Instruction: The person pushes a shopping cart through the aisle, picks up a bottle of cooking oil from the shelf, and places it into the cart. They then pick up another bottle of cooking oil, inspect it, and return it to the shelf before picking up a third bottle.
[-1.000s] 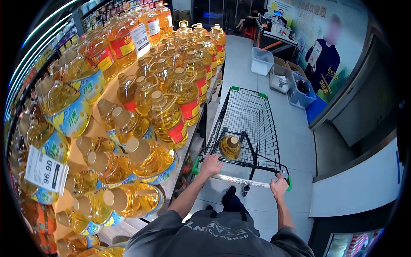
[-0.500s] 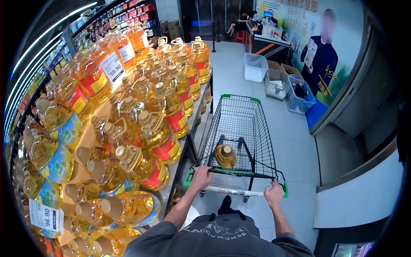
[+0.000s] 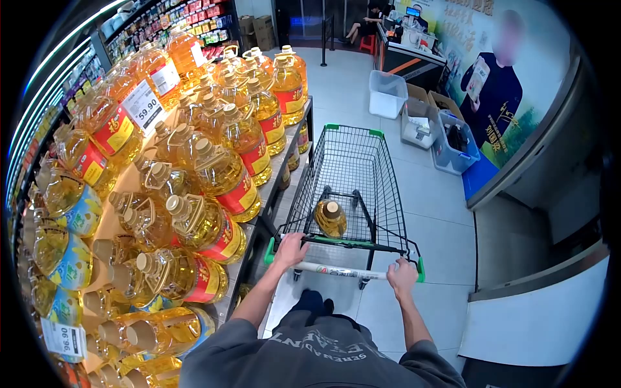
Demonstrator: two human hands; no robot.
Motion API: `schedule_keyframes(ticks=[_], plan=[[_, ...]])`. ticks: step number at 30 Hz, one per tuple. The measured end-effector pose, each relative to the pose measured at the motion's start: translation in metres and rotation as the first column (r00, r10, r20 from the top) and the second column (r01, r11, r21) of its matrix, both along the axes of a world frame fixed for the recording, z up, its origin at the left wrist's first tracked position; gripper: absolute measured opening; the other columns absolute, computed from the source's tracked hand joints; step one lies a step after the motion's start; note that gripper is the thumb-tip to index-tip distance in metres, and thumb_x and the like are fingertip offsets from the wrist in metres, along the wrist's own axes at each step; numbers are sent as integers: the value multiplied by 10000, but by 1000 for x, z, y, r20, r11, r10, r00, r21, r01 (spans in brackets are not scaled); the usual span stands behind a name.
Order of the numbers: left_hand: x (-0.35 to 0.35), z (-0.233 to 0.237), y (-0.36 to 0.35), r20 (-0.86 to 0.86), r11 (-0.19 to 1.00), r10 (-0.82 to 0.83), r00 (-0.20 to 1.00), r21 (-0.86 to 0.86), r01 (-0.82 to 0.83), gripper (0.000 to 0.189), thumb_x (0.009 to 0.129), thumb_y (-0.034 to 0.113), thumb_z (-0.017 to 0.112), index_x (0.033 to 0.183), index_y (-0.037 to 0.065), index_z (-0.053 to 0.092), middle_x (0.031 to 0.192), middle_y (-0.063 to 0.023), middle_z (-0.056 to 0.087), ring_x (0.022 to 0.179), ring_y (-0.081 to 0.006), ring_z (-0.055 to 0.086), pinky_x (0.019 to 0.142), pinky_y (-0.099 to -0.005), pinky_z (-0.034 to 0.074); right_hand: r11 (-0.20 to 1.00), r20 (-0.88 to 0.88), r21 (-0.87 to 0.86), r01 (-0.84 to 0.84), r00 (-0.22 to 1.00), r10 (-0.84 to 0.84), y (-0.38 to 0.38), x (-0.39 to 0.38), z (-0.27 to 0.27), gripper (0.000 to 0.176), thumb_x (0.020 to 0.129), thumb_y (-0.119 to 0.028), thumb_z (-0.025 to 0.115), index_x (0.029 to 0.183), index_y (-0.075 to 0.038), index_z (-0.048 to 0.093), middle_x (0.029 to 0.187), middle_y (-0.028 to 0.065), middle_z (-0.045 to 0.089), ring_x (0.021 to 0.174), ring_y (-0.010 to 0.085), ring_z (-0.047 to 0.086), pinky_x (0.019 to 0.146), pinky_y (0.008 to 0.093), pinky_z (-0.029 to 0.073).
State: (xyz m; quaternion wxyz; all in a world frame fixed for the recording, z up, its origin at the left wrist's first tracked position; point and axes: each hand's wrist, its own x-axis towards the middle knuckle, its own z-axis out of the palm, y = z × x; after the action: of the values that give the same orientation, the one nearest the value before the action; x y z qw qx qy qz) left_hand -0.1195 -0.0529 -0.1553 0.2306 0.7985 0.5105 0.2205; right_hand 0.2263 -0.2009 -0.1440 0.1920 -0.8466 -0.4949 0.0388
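My left hand (image 3: 291,250) grips the left end of the white handle (image 3: 341,270) of a shopping cart (image 3: 372,134). At the handle's right end, my right hand (image 3: 402,274) is wrapped round it. The cart is a black wire basket with green corners. Inside, near the handle, one bottle of yellow cooking oil (image 3: 330,218) stands with its cap up.
Close along the left rises a display of stacked oil bottles (image 3: 226,181) with price signs (image 3: 143,107). Plastic bins (image 3: 456,142) line the right wall ahead. Farther off are a counter (image 3: 411,61) and a seated person (image 3: 370,22). Tiled floor (image 3: 440,226) runs beside the cart.
The cart and both my hands have shifted slightly left and up in view. The oil display has slid left and down. My hands keep their hold on the handle.
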Motion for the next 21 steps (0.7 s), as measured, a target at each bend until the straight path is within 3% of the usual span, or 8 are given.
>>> schedule_keyframes(ticks=[1,2,5,6,15,17,21], plan=[[3,-1,8,-2,1000,4,1000,-8,-4,380,816,223,661,1096,-30,621,1064,-206,644,1051,-373,573,965,-423,428,999,-31,-46,16,999,-17,9,2,5,310,736,-260,592,913,-45,728,925,194,702,794,357,673,738,437,520],[6,-2,16,-4,1000,8,1000,10,-8,365,819,220,656,1087,-27,625,1061,-204,646,1050,-372,575,955,-423,437,1000,-13,27,14,1000,-14,18,5,2,286,739,-263,589,864,-50,733,795,206,688,753,359,669,699,445,510],[13,1,37,10,1000,3,1000,15,-3,342,826,213,643,1075,-21,628,1043,-197,647,1032,-372,576,943,-431,441,998,5,-62,25,1000,-25,43,10,11,269,742,-263,584,816,-53,734,755,207,680,716,368,663,681,453,506],[16,0,44,6,1000,1,1000,24,-1,344,826,213,642,1077,-22,626,1042,-196,647,1029,-372,576,945,-432,438,1000,30,-22,14,999,-14,50,13,7,260,744,-263,584,791,-56,735,716,208,669,679,373,656,656,456,501],[30,-4,113,31,998,-19,999,56,18,358,832,214,638,1093,-31,621,1047,-200,644,1021,-375,578,947,-433,433,1000,61,-4,-16,998,16,122,33,-7,255,749,-276,593,776,-67,737,707,206,665,671,365,655,637,453,498],[32,-4,127,12,999,18,1000,-36,-18,381,839,232,630,1115,-29,602,1104,-200,630,1099,-348,567,1055,-442,356,999,64,-48,-3,998,6,141,33,-2,262,755,-287,587,775,-73,738,711,207,665,681,367,654,640,460,498],[34,-13,162,44,1000,12,999,10,-12,374,834,239,644,1102,-21,614,1118,-199,628,1094,-350,570,1045,-445,365,993,66,-116,-3,998,11,172,37,0,286,775,-315,566,778,-87,738,721,208,665,704,381,648,658,480,494]])
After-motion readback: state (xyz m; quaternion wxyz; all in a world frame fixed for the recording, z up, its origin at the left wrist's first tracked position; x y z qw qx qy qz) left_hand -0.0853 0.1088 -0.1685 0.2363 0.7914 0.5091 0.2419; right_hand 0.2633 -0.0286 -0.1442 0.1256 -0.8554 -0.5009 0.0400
